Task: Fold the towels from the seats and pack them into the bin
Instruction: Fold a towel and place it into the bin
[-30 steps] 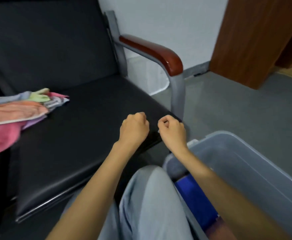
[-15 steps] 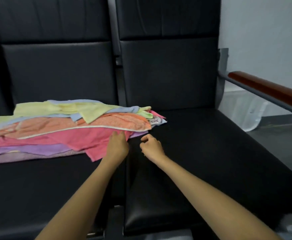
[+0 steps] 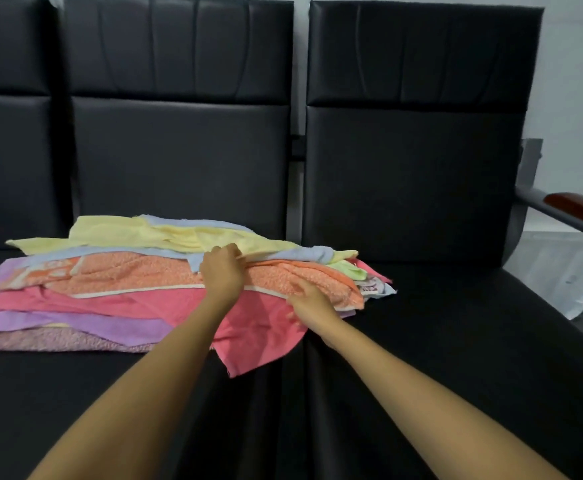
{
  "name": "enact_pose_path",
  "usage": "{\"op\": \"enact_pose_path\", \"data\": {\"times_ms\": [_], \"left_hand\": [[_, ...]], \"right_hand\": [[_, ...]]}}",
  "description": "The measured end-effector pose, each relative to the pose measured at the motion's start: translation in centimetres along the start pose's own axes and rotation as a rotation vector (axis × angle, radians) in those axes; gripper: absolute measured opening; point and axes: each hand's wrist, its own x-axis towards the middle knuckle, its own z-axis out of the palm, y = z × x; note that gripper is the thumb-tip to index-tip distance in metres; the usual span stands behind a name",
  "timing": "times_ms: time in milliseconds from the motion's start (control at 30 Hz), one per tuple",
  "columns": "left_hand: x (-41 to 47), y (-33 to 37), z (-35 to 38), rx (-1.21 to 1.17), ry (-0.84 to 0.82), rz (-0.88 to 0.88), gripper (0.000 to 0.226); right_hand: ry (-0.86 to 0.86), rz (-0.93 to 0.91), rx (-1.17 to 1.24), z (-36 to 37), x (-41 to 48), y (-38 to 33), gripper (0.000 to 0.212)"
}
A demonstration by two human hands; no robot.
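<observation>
A loose pile of towels lies on the middle black seat: a yellow towel on top, then a light blue towel, an orange towel, a pink towel and purple ones. My left hand rests on the pile, its fingers curled round the yellow towel's near edge. Blurred by motion, my right hand hovers over the orange and pink towels at the pile's right end, fingers spread and holding nothing. The bin is out of view.
The right black seat lies bare beside the pile. A wooden armrest on a grey metal frame bounds it at the far right. Padded backrests rise behind both seats. A white plastic sheet lies beyond the armrest.
My view swung left from the bin and armrest to the towel pile. Both hands moved forward onto the pile; the left one reached the yellow towel's edge.
</observation>
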Motion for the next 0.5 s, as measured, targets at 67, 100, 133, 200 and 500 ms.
{"op": "enact_pose_path", "data": {"times_ms": [67, 100, 133, 200, 500], "left_hand": [[-0.5, 0.9, -0.8, -0.075, 0.062, 0.049, 0.017], [-1.3, 1.9, -1.3, -0.155, 0.075, 0.081, 0.014], [-2.4, 3.0, -1.8, -0.229, 0.065, 0.112, 0.014], [-5.1, 4.9, -2.5, -0.321, 0.005, 0.17, 0.017], [-17.9, 8.6, -1.3, -0.753, -0.583, 0.165, 0.021]], "right_hand": [[-0.001, 0.017, 0.107, -0.3, -0.4, 0.0, 0.043], [-0.005, 0.048, 0.202, -0.6, -0.9, 0.0, 0.037], [-0.013, 0.091, 0.323, -0.9, -1.4, 0.0, 0.033], [-0.015, 0.167, 0.599, -1.8, -2.2, 0.1, 0.043], [0.211, 0.282, 1.079, -5.7, -8.2, 2.2, 0.017]]}}
